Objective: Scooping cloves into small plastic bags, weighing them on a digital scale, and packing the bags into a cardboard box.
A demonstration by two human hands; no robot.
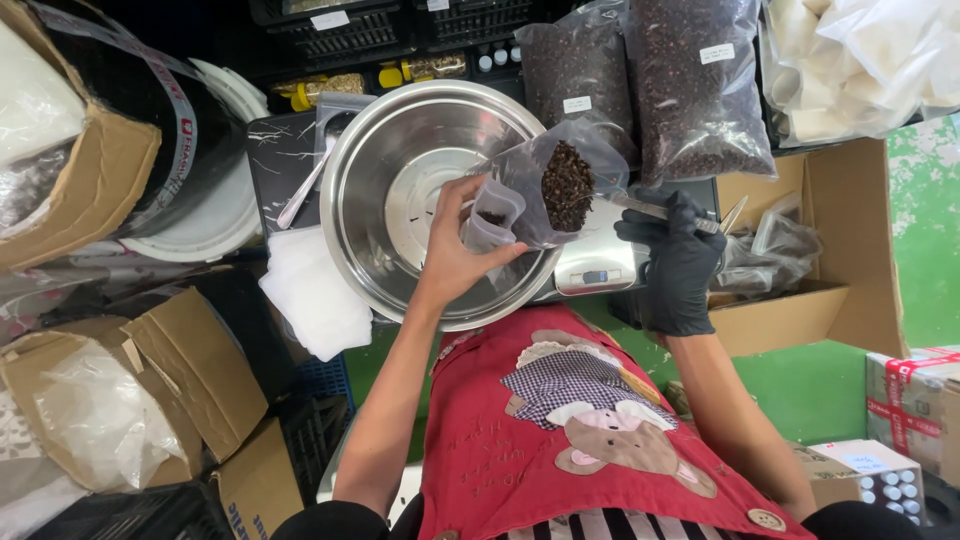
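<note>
— Filling underway? 
— Looks partly done; small clear bag point(540, 190) held open over the steel bowl point(400, 190) by the bare left hand point(455, 250), pinched at its edge; dark spice heaped on a scoop point(570, 185) at its mouth; only a few bits inside.
— Scoop side?
— Right of the bowl; gloved right hand point(680, 260) closed around the scoop handle; tipping and sealing seemingly left.

A small clear plastic pouch point(540, 195) of dark brown bits is held open over the bowl, below two large clear bags of dark granules point(690, 85) bearing small white labels point(716, 53). A grey rectangular scale screen point(595, 276) sits just beneath the pouch. At the right edge stands a brown cardboard box bound with red-and-white tape point(915, 405), beside a white carton printed with small round caps point(880, 478).
</note>
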